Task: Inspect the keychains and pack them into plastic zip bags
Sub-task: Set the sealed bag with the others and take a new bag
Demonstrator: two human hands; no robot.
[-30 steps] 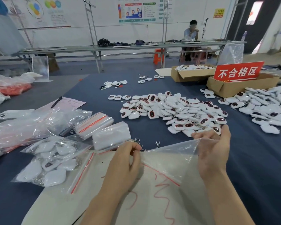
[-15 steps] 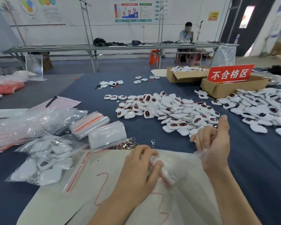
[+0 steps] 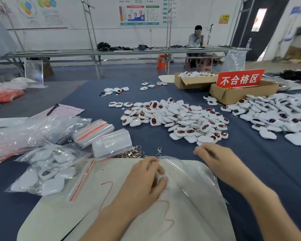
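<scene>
An empty clear zip bag point(image 3: 191, 186) lies flat on a beige board point(image 3: 59, 214) in front of me. My left hand point(image 3: 144, 183) grips the bag's left edge, with curled fingers and thumb pinching the plastic. Just past the bag's far right corner hovers my right hand point(image 3: 214, 159), blurred, fingers extended and holding nothing. It is just short of the near edge of the big pile of white keychains point(image 3: 177, 119). A filled zip bag of keychains point(image 3: 45, 171) lies at the left.
Two stacks of empty zip bags point(image 3: 102, 136) and loose metal clasps point(image 3: 134, 153) lie beyond the board. A second keychain pile point(image 3: 276, 117) spreads at the right. Behind it are two cardboard boxes point(image 3: 233, 96) and a red sign point(image 3: 240, 80). A pen and paper point(image 3: 56, 108) lie far left.
My right hand let go of the bag and moved forward toward the keychain pile. The bag dropped flat onto the board while my left hand kept hold of it.
</scene>
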